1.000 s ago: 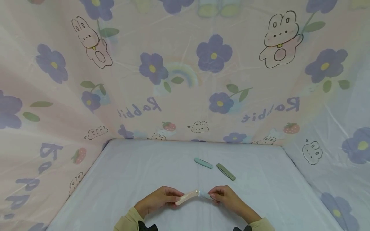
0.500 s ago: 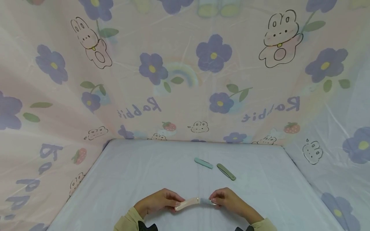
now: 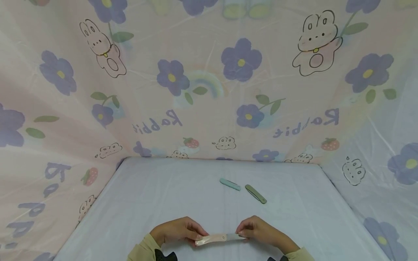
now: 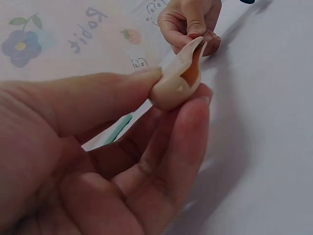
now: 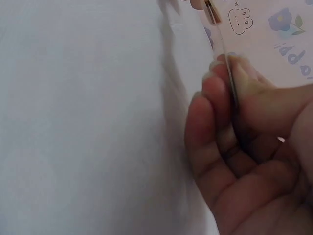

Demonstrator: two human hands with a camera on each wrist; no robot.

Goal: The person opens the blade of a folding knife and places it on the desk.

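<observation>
A folding knife [image 3: 213, 238] with a pale peach handle and a metal blade is opened out nearly straight between both hands. My left hand [image 3: 179, 231] pinches the handle's end between thumb and fingers. In the left wrist view the hollow handle [image 4: 177, 88] shows its slot. My right hand [image 3: 259, 231] pinches the blade [image 5: 230, 68] near its tip, thumb on one face and fingers on the other. Fingers cover part of the blade.
Farther back on the white-covered table [image 3: 156, 192] lie a folded mint-green knife [image 3: 230, 184] and a folded olive-green knife [image 3: 255, 194]. A printed curtain [image 3: 209, 101] with rabbits and flowers encloses the back and sides.
The blade has swung from an angle to nearly in line with the handle. Both hands have lowered slightly toward me with the knife. The two green knives stay put.
</observation>
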